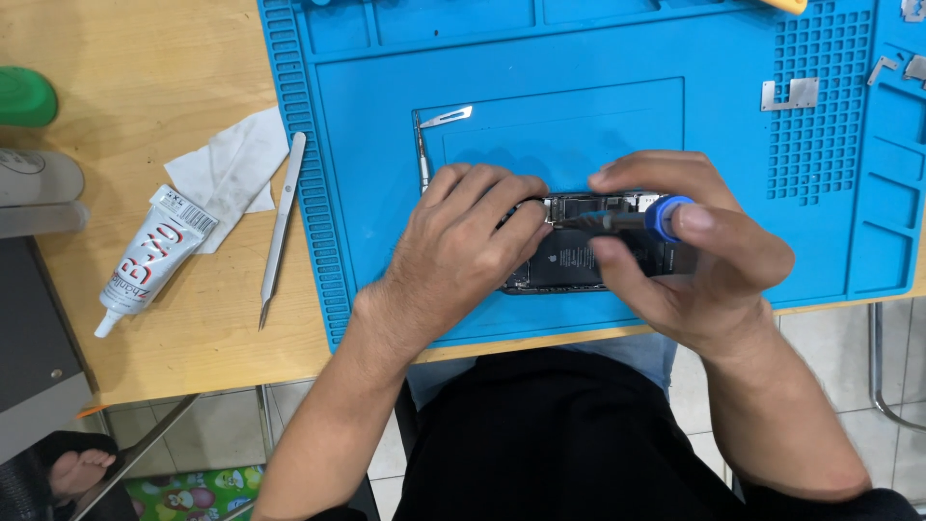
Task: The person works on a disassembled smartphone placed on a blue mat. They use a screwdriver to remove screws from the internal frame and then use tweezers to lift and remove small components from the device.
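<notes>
An opened smartphone (579, 260), back removed and black battery showing, lies on a blue silicone work mat (386, 193). My left hand (463, 251) rests on the phone's left end, fingers pressed down on it. My right hand (690, 260) grips a small screwdriver (627, 219) with a black shaft and blue cap. Its tip points left onto the phone's upper left part, beside my left fingertips. Much of the phone is hidden under both hands.
A thin metal blade tool (424, 145) lies on the mat above my left hand. Small metal plates (789, 94) sit at the mat's right. On the wooden table (145, 58) lie tweezers (282, 227), a white tissue (231, 169), a glue tube (145, 260) and a green object (24, 96).
</notes>
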